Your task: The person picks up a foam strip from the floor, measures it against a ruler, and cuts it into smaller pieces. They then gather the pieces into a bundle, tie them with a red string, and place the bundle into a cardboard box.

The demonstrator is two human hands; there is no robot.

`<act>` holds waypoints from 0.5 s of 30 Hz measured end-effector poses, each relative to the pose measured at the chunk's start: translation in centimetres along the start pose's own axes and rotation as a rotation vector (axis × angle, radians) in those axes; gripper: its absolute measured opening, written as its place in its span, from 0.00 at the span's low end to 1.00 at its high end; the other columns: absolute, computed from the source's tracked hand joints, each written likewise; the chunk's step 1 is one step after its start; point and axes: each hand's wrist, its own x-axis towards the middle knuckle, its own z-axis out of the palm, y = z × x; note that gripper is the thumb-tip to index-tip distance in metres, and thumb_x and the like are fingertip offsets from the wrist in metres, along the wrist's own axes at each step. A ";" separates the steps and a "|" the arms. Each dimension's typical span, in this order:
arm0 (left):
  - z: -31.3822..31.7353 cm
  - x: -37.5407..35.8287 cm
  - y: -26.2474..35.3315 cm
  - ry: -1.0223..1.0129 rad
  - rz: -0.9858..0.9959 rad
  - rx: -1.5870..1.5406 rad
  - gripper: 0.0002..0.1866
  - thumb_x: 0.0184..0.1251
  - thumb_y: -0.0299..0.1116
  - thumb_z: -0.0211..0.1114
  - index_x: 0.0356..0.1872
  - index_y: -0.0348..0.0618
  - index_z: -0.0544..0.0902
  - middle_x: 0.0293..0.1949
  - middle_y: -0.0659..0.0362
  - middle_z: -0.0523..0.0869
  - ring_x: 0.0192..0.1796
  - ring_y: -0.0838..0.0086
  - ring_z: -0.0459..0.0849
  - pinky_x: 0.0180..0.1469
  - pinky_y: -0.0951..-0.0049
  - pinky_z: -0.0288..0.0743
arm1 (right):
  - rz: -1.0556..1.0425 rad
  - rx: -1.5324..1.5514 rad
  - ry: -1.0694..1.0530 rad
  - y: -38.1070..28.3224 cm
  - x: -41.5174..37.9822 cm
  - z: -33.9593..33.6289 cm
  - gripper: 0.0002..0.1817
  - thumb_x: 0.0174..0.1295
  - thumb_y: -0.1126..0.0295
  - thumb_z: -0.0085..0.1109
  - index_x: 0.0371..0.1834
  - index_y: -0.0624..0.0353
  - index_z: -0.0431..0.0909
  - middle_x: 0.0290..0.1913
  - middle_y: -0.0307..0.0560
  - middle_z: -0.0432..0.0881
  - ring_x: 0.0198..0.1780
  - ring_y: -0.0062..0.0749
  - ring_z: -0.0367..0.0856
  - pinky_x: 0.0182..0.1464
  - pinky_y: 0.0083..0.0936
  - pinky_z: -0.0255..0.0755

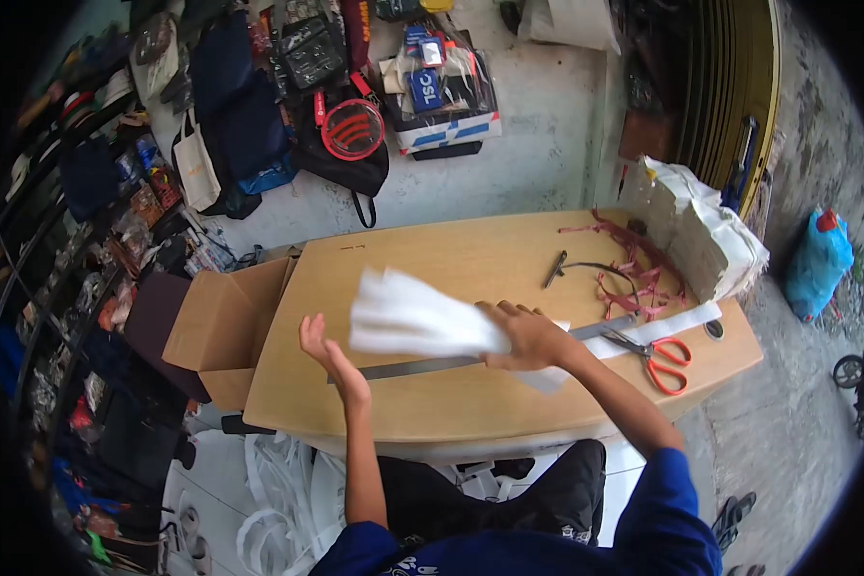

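Note:
My right hand (526,336) is wrapped round one end of a bundle of white strips (418,315), held above the wooden table (422,240). The bundle's free end fans out towards the left and is blurred. Just left of it, my left hand (334,360) is raised with its fingers apart and nothing in it. A long grey metal ruler (408,368) lies on the table below the bundle. To the right, scissors with orange handles (664,363) rest across a white strip (696,318).
An open cardboard box (226,322) stands at the table's left side. Reddish scraps (634,269) and a white wrapped package (706,230) are at the right end. White straps (283,499) lie below the table at the left.

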 end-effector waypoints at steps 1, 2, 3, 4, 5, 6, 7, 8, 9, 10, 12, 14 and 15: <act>-0.4 -0.6 1.6 -0.227 0.283 0.258 0.42 0.64 0.64 0.56 0.71 0.49 0.58 0.71 0.45 0.61 0.73 0.57 0.57 0.71 0.47 0.45 | -0.074 -0.200 -0.006 0.5 -0.2 1.7 0.51 0.49 0.42 0.65 0.73 0.56 0.58 0.56 0.57 0.73 0.55 0.55 0.76 0.56 0.56 0.69; -0.5 -1.4 4.4 -0.461 0.563 0.514 0.44 0.59 0.61 0.64 0.70 0.48 0.61 0.71 0.45 0.61 0.73 0.54 0.57 0.71 0.48 0.47 | -0.159 -0.354 -0.054 0.5 -0.6 3.0 0.52 0.48 0.41 0.65 0.74 0.56 0.56 0.57 0.57 0.72 0.56 0.54 0.74 0.56 0.56 0.68; 0.3 -2.2 7.0 -0.741 0.760 0.840 0.50 0.48 0.58 0.74 0.68 0.42 0.63 0.70 0.43 0.61 0.72 0.48 0.58 0.71 0.50 0.51 | -0.248 -0.506 -0.108 0.5 -1.3 4.4 0.53 0.48 0.41 0.65 0.75 0.55 0.54 0.59 0.56 0.71 0.57 0.52 0.72 0.56 0.55 0.67; 1.8 -3.2 7.3 -0.896 0.778 0.934 0.51 0.48 0.60 0.73 0.69 0.40 0.63 0.68 0.44 0.63 0.71 0.49 0.60 0.70 0.49 0.52 | -0.244 -0.495 -0.136 1.3 -1.9 7.4 0.55 0.48 0.40 0.63 0.77 0.54 0.51 0.61 0.55 0.69 0.60 0.51 0.70 0.57 0.57 0.64; 2.7 -4.0 7.2 -1.057 0.788 1.024 0.53 0.47 0.62 0.73 0.70 0.39 0.62 0.66 0.44 0.66 0.69 0.50 0.62 0.69 0.48 0.52 | -0.237 -0.468 -0.157 1.2 -2.3 7.9 0.55 0.48 0.40 0.63 0.77 0.54 0.51 0.61 0.55 0.69 0.60 0.51 0.70 0.57 0.57 0.64; 2.7 -4.1 5.5 -1.079 0.761 1.028 0.53 0.47 0.62 0.73 0.70 0.39 0.62 0.66 0.44 0.66 0.69 0.50 0.62 0.69 0.48 0.52 | -0.234 -0.403 -0.108 1.5 -2.1 7.9 0.55 0.48 0.40 0.63 0.77 0.54 0.50 0.61 0.55 0.69 0.59 0.50 0.70 0.57 0.56 0.64; 2.8 -3.9 2.5 -1.178 0.760 1.022 0.56 0.44 0.64 0.73 0.70 0.37 0.62 0.66 0.43 0.66 0.69 0.49 0.63 0.69 0.50 0.53 | -0.234 -0.351 -0.054 1.8 -1.8 7.7 0.56 0.49 0.40 0.63 0.78 0.54 0.48 0.61 0.55 0.69 0.58 0.50 0.71 0.57 0.55 0.63; 2.9 -3.8 0.4 -1.272 0.762 1.013 0.59 0.41 0.65 0.74 0.70 0.35 0.61 0.65 0.42 0.67 0.68 0.48 0.63 0.70 0.52 0.53 | -0.246 -0.360 -0.024 1.9 -1.9 7.6 0.54 0.49 0.41 0.62 0.77 0.55 0.51 0.60 0.55 0.70 0.57 0.49 0.72 0.56 0.53 0.64; 3.1 -3.4 -0.5 -1.281 0.746 1.013 0.59 0.41 0.65 0.74 0.70 0.35 0.61 0.65 0.42 0.67 0.68 0.48 0.63 0.70 0.52 0.53 | -0.244 -0.350 -0.036 1.8 -2.0 7.7 0.54 0.49 0.41 0.62 0.77 0.55 0.51 0.60 0.55 0.70 0.57 0.49 0.72 0.56 0.53 0.64; 3.4 -2.9 -1.0 -1.323 0.667 1.025 0.60 0.40 0.66 0.74 0.71 0.36 0.61 0.64 0.43 0.69 0.67 0.49 0.64 0.69 0.53 0.54 | -0.233 -0.312 -0.029 1.8 -2.1 7.7 0.53 0.49 0.42 0.62 0.76 0.56 0.52 0.59 0.56 0.71 0.57 0.49 0.72 0.56 0.53 0.64; 3.7 -2.2 -1.5 -1.366 0.513 1.084 0.58 0.39 0.66 0.74 0.68 0.37 0.65 0.59 0.46 0.73 0.63 0.52 0.68 0.68 0.54 0.56 | -0.264 -0.245 0.064 2.2 -1.9 7.3 0.49 0.48 0.44 0.63 0.69 0.65 0.60 0.54 0.57 0.74 0.54 0.48 0.75 0.55 0.49 0.67; 3.8 -2.1 -1.4 -1.398 0.521 1.127 0.56 0.39 0.66 0.74 0.66 0.36 0.67 0.58 0.46 0.73 0.62 0.53 0.69 0.67 0.54 0.58 | -0.247 -0.230 0.043 2.9 -1.5 7.3 0.48 0.47 0.44 0.64 0.65 0.68 0.64 0.52 0.58 0.75 0.53 0.49 0.75 0.54 0.46 0.68; 3.9 -2.0 -1.3 -1.436 0.531 1.171 0.53 0.40 0.65 0.75 0.63 0.35 0.69 0.57 0.46 0.73 0.61 0.54 0.70 0.66 0.54 0.60 | -0.225 -0.212 0.024 3.1 -1.2 7.3 0.47 0.46 0.44 0.64 0.61 0.72 0.67 0.50 0.58 0.76 0.52 0.49 0.76 0.54 0.44 0.69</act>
